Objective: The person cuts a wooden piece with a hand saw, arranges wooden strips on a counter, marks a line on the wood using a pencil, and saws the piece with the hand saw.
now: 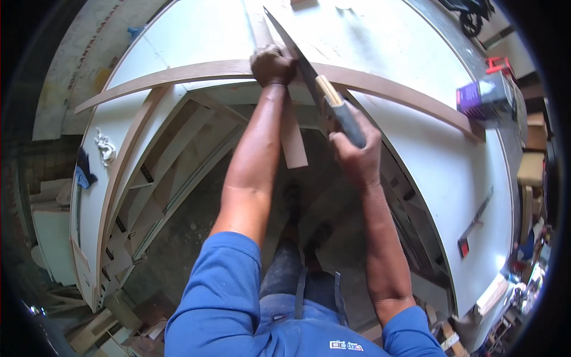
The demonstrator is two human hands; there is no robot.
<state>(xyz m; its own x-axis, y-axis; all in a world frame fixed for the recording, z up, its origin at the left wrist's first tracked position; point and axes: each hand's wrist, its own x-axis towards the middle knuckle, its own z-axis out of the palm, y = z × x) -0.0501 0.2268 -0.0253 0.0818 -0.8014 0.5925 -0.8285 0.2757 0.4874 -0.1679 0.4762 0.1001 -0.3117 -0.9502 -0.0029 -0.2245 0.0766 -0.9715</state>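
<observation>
My left hand (273, 64) is closed over a narrow wooden strip (294, 143), near where it crosses a long wooden batten (190, 72). The strip's near end sticks out over the gap in front of me, and its far part lies on the white surface. In my right hand (364, 140) is a handsaw (302, 60), gripped by its grey and pale-wood handle. Its dark blade points up and away to the left, just right of my left fist. Whether the teeth touch the strip, I cannot tell.
White panels (410, 47) form a worktop around the gap where I stand. A purple and grey box (485, 98) stands at the right. A long tool with a red end (474, 225) lies on the right panel. On the left panel are a white rag (105, 149) and a dark-blue item (84, 171).
</observation>
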